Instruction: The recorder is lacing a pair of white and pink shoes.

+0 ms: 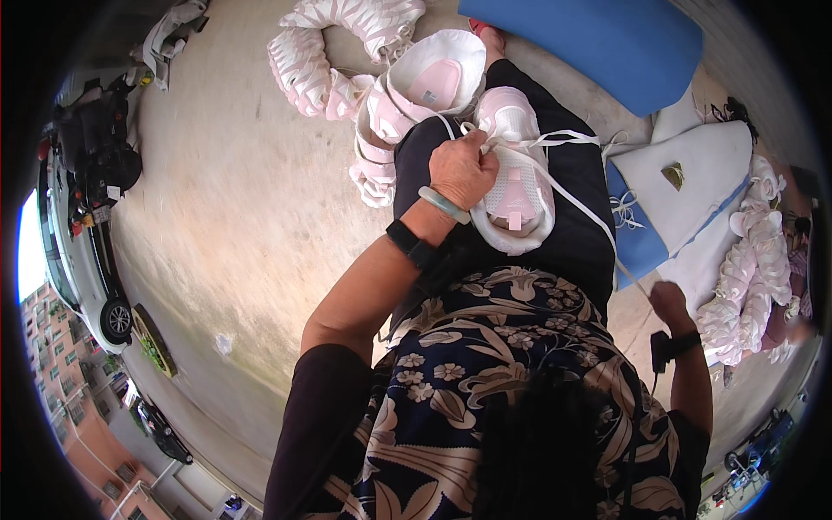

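A white and pink sneaker (523, 195) lies across my dark-trousered lap, its toe pointing away from me. My left hand (464, 169) is closed at the shoe's left side, its fingers pinching the white shoelace (582, 201) over the lacing area. Another loop of lace trails over my right thigh. From the shoe, one length stretches taut down to the right, where my right hand (669, 303) grips it in a fist, well apart from the shoe. The lace's end in that fist is hidden.
Many similar pink-white shoes form a curved row (334, 56) at the upper left, beside my knee. More shoes are piled (750, 260) at the right. A blue sheet (598, 43) lies ahead; white sheets (693, 178) lie right. A parked car (69, 234) stands far left.
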Available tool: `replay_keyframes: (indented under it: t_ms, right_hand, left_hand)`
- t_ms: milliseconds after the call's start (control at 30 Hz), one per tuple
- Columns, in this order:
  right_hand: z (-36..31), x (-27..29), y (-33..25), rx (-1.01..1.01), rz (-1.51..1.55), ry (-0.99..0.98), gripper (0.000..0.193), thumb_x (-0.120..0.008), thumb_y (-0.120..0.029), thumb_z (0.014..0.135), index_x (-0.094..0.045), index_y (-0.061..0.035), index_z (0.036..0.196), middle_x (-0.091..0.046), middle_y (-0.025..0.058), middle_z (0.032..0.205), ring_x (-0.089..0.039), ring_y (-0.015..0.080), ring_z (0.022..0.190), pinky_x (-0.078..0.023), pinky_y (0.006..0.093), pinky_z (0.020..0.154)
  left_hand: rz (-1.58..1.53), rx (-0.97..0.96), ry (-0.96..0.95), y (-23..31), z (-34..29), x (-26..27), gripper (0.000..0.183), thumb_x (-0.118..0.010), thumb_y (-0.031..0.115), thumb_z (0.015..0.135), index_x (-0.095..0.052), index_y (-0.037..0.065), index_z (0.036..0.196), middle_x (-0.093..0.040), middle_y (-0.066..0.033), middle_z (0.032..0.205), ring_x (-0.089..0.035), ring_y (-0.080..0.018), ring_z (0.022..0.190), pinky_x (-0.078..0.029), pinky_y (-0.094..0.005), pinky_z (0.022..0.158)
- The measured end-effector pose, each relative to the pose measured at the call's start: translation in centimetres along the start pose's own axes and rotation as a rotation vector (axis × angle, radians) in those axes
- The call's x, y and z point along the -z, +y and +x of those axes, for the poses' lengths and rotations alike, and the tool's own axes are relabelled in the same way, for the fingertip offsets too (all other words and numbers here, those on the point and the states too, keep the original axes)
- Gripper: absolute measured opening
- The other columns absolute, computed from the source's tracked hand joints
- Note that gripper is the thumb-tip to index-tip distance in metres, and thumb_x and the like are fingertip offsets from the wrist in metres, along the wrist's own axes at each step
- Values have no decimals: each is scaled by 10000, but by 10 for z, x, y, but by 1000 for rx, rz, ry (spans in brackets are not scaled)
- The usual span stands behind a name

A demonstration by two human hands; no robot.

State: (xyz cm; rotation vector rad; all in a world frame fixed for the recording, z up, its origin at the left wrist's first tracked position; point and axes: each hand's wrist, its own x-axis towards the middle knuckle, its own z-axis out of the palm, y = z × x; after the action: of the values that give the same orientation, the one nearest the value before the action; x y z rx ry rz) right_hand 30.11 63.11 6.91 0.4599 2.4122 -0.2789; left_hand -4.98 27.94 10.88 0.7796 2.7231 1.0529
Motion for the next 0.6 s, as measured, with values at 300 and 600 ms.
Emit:
replay_keyframes:
  t_ms: [300,600]
  right_hand:
    - [99,149,-255,565,578,638,513,-717,-243,681,-489,-44,1094,-547,85,838,-520,187,637,-450,302,587]
    - [124,141,-270,404,605,358,456,-642,-224,675,-486,-1,1040,-584,155,882,-589,316,848,-470,377,746]
  left_hand:
    - [66,-246,117,23,21,-6,63,-609,111,710,-616,72,759,-602,-93,728,-597,-297,664,-482,-376,599]
    - [252,-75,-200,38,24,-17,76,-588,166,697,-636,111,717,-621,-115,700,-604,-315,663,-481,-413,602]
